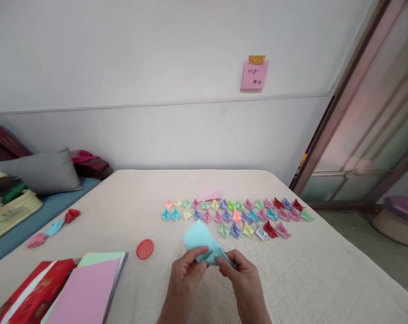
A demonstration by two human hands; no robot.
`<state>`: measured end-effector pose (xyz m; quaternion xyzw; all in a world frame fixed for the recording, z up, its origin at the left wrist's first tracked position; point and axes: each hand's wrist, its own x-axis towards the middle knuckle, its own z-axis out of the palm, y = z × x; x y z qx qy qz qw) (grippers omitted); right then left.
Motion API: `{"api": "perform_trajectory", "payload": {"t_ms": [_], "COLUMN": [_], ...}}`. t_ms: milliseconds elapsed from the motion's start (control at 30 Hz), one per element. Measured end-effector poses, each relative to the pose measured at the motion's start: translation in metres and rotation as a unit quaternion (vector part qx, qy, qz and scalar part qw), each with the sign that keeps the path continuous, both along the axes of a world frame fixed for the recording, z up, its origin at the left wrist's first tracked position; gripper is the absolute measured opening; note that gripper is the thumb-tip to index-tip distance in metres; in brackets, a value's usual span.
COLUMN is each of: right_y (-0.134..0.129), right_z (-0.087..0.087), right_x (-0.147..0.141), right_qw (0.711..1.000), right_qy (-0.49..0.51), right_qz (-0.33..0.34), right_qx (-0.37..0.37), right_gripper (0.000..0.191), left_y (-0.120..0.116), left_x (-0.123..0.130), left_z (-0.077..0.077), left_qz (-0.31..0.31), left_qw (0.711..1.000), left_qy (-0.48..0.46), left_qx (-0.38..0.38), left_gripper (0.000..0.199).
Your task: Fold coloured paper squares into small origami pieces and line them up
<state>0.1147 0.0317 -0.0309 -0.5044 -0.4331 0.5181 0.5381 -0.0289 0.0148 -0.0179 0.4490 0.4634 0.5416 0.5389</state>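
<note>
A light blue sheet of folding paper [201, 237], partly folded, is held up above the table between both hands. My left hand [187, 271] pinches its lower left edge between thumb and fingers. On the other side, my right hand [239, 270] grips the narrower, folded right end. The paper's upper left corner stands free and points up. Just beyond it, several small folded paper boats [235, 217] in many colours stand in rows. Parts of the paper under the fingers are hidden.
Left of my hands lies a round red lid [145, 249]. A stack of coloured paper [85, 288] and a red packet [38, 288] lie at the near left. Several crumpled paper pieces [55, 227] lie by the left edge. A pink note [254, 74] hangs on the wall.
</note>
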Motion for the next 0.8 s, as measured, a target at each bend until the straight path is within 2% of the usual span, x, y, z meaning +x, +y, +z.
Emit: {"api": "perform_trajectory", "payload": {"t_ms": [233,433,533,633,700,767,800], "right_y": [-0.001,-0.001,-0.003,-0.005,-0.006,-0.006,-0.005], "right_z": [0.002,0.008,0.012,0.014,0.012,0.011,0.01], "right_x": [-0.002,-0.006,-0.006,-0.006,-0.006,-0.007,-0.008], "right_qw": [0.998,0.999,0.998,0.993,0.991,0.992,0.994], "right_qy": [-0.053,0.005,0.048,0.08,0.091,0.085,0.077], "right_qz": [-0.023,-0.037,0.013,0.079,0.092,0.085,0.077], "right_qx": [-0.002,-0.015,-0.028,-0.034,-0.036,-0.03,-0.023], "right_gripper": [0.03,0.023,0.021,0.017,0.02,0.022,0.022], "left_y": [0.003,0.003,0.003,0.004,0.004,0.005,0.004], "left_x": [0.004,0.005,0.005,0.006,0.006,0.007,0.007], "left_z": [0.0,-0.009,-0.006,0.002,0.007,0.009,0.009], "left_qz": [0.041,0.068,0.057,0.054,0.068,0.072,0.062], "left_qw": [0.999,0.997,0.997,0.994,0.99,0.985,0.984], "left_qy": [-0.013,-0.023,-0.044,-0.093,-0.127,-0.158,-0.168], "left_qx": [0.004,0.021,0.012,0.012,0.005,-0.012,-0.02], "left_gripper": [0.025,0.028,0.041,0.067,0.085,0.085,0.074]}}
